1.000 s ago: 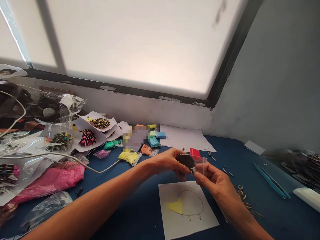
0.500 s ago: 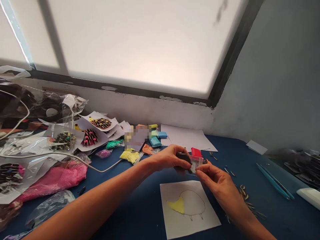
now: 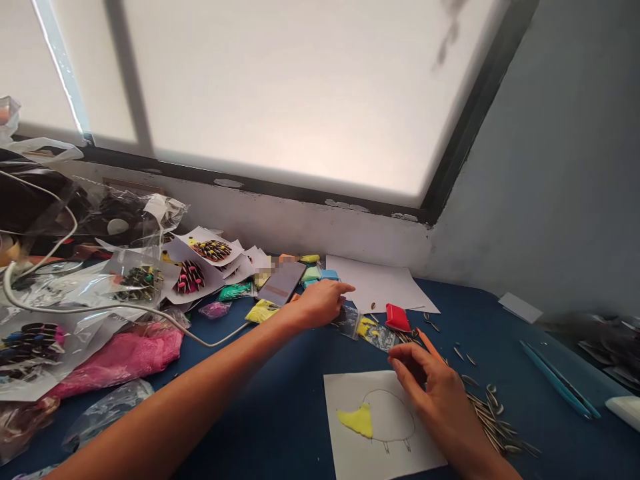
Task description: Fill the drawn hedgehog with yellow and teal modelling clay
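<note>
My left hand [image 3: 323, 303] is over the back middle of the table with its index finger stretched out. Just under it lies a small clear bag with dark contents [image 3: 347, 322]. My right hand [image 3: 436, 381] hovers at the upper right corner of a white sheet [image 3: 350, 453]. Its thumb and fingers curl together in a pinch; what they hold, if anything, is hidden. On the sheet is an outlined animal with short legs, its pointed head filled with yellow clay [image 3: 357, 421]. Beside the right hand lie an orange stick-like thing [image 3: 431, 347] and a pile of striped sunflower seeds [image 3: 493, 423].
Behind the hands are a red packet [image 3: 397, 317], a clear bag with yellow clay [image 3: 373, 332] and blank paper [image 3: 385, 283]. A phone [image 3: 283, 283], clay packets and seed-covered animal pictures [image 3: 213, 250] crowd the left. Blue tweezers [image 3: 560, 380] lie right. A white cable [image 3: 200, 341] crosses the left side.
Both hands held a small clear bag with dark contents together. Now they are apart: the left has moved back and left, the right nearer over the drawing. The bag lies on the table.
</note>
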A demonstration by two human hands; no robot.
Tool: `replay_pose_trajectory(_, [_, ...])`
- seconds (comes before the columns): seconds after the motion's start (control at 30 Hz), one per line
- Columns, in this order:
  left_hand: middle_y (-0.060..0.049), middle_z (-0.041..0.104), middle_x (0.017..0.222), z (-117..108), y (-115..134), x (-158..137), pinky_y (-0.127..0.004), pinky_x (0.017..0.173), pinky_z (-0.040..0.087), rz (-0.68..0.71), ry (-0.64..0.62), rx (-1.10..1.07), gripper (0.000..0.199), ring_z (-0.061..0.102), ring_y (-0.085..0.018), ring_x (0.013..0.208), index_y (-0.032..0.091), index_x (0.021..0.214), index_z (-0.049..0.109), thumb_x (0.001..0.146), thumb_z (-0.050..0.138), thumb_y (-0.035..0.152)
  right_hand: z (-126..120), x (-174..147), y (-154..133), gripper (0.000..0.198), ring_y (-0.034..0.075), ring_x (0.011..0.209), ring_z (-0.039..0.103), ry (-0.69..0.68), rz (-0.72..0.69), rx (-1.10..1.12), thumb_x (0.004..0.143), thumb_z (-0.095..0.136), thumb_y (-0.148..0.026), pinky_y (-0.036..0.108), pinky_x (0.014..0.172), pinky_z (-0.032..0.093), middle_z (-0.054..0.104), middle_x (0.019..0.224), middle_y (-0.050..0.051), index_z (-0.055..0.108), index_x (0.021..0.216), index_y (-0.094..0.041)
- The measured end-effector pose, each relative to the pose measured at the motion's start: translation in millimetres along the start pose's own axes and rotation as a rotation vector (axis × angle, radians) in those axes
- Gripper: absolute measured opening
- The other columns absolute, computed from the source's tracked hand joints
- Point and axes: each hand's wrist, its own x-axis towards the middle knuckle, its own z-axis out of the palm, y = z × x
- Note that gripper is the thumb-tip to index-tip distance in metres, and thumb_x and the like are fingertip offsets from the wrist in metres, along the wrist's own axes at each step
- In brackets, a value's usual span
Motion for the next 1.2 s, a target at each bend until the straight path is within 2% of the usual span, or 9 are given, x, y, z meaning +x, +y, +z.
replay_pose_trajectory(0.07, [-0.014,0.062,0.128,-9,-4,-2,-0.038,0.099,0.042,-0.031,-0.006,0.115,0.046,0.055,-0.028,0.123,0.019,0.125,0.061,0.082,0.046,0.008,1,-2,-1,0.025,0.021,0.067,0.066,-0.017,-0.032,-0.026,0.083,0.055,-0.048,0.033,0.059,0.051,0.071,0.078,0.004,0.067,0.081,-0.025])
replay_pose_trajectory(0.2, [-0.014,0.07,0.104,-25,-10,-9,-0.033,0.083,0.048,-0.053,-0.162,0.281,0.027,0.064,-0.029,0.101,0.017,0.094,0.069,0.071,0.059,0.008,2,-3,-2,0.023,0.02,0.063,0.062,-0.051,-0.075,-0.069,0.086,0.053,-0.044,0.032,0.056,0.048,0.069,0.075,0.003,0.065,0.078,-0.025])
replay_pose_trajectory(0.33, [-0.015,0.069,0.102,-27,-14,-13,-0.031,0.075,0.047,-0.058,-0.231,0.349,0.023,0.065,-0.028,0.094,0.016,0.092,0.067,0.071,0.06,0.009,1,-4,-2,0.023,0.019,0.062,0.061,-0.067,-0.106,-0.103,0.088,0.051,-0.043,0.032,0.055,0.047,0.068,0.074,0.003,0.065,0.08,-0.026])
replay_pose_trajectory(0.7, [-0.014,0.07,0.1,-16,-19,-9,-0.03,0.077,0.049,-0.053,-0.225,0.406,0.022,0.065,-0.025,0.094,0.019,0.089,0.07,0.068,0.065,0.012,1,-6,-1,0.023,0.019,0.063,0.062,-0.073,-0.153,-0.125,0.09,0.049,-0.039,0.033,0.059,0.048,0.069,0.076,0.003,0.066,0.081,-0.025])
replay_pose_trajectory(0.9, [-0.02,0.069,0.088,-21,-15,-5,-0.035,0.078,0.049,-0.076,-0.101,0.373,0.012,0.067,-0.03,0.09,0.012,0.082,0.07,0.072,0.064,0.013,1,-6,-3,0.02,0.019,0.066,0.062,-0.074,-0.138,-0.093,0.088,0.052,-0.037,0.034,0.062,0.049,0.07,0.079,0.003,0.066,0.08,-0.025])
replay_pose_trajectory(1.0, [-0.02,0.069,0.098,-37,-4,-8,-0.036,0.082,0.047,-0.045,0.024,0.301,0.018,0.065,-0.03,0.098,0.011,0.09,0.069,0.082,0.054,0.016,0,-5,-4,0.019,0.019,0.064,0.062,-0.071,-0.107,-0.061,0.086,0.054,-0.038,0.035,0.063,0.049,0.07,0.077,0.003,0.067,0.078,-0.026])
replay_pose_trajectory(1.07, [-0.013,0.07,0.103,-45,6,-11,-0.031,0.08,0.046,-0.002,0.074,0.207,0.024,0.065,-0.024,0.096,0.017,0.102,0.067,0.09,0.048,0.025,-1,-4,-4,0.021,0.019,0.063,0.062,-0.07,-0.07,-0.029,0.085,0.056,-0.042,0.034,0.062,0.049,0.07,0.074,0.002,0.068,0.079,-0.026])
replay_pose_trajectory(1.1, [-0.008,0.07,0.097,-47,12,-13,-0.026,0.075,0.046,0.041,0.065,0.112,0.026,0.065,-0.018,0.089,0.019,0.106,0.066,0.093,0.045,0.028,-1,-3,-4,0.023,0.019,0.063,0.062,-0.069,-0.046,-0.009,0.084,0.057,-0.045,0.033,0.06,0.049,0.07,0.074,0.003,0.068,0.08,-0.025])
replay_pose_trajectory(1.2, [-0.004,0.066,0.077,-40,25,-16,-0.022,0.06,0.045,0.201,-0.189,-0.567,0.032,0.059,-0.012,0.065,0.014,0.111,0.061,0.09,0.054,0.036,-5,0,-4,0.036,0.018,0.063,0.062,-0.054,0.039,0.066,0.086,0.053,-0.056,0.031,0.058,0.05,0.071,0.077,0.004,0.068,0.087,-0.024])
